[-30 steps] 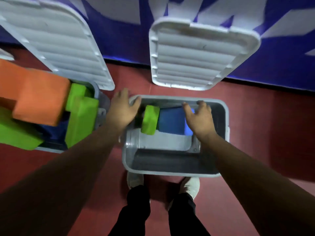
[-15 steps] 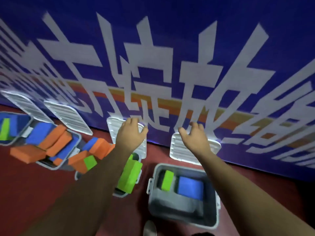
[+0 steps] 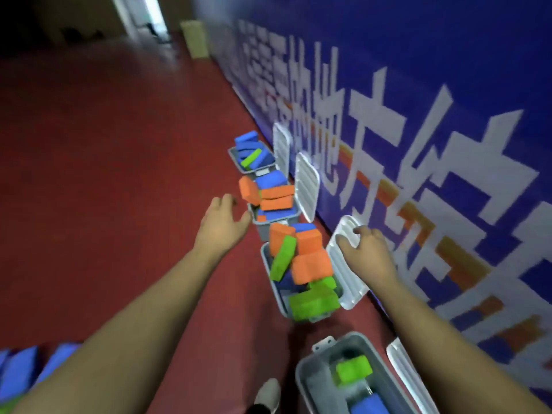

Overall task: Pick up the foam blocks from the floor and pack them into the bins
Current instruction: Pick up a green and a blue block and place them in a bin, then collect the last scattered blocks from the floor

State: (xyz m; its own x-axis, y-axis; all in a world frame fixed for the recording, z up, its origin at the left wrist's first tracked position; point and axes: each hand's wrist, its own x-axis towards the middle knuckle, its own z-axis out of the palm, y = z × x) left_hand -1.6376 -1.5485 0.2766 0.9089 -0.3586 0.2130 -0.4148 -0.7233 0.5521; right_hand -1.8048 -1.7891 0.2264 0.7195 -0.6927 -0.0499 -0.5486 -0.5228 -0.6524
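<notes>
- Just right of the left hand (image 3: 222, 227), whose fingers (image 3: 220, 202) are loosely spread and empty: a bin (image 3: 263, 231) of orange blocks (image 3: 276, 198).
- Behind the right hand (image 3: 369, 256), whose fingers (image 3: 362, 232) are relaxed, apart and empty: a white lid (image 3: 349, 285).

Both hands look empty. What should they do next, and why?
Probably reach down for the blue blocks on the floor at lower left. The left hand and right hand hold nothing, and the nearest bin has room beside its green block.

Red floor (image 3: 104, 144); blue banner wall (image 3: 448, 55), white characters; white shoe (image 3: 267, 394); far doorway (image 3: 149, 13).
</notes>
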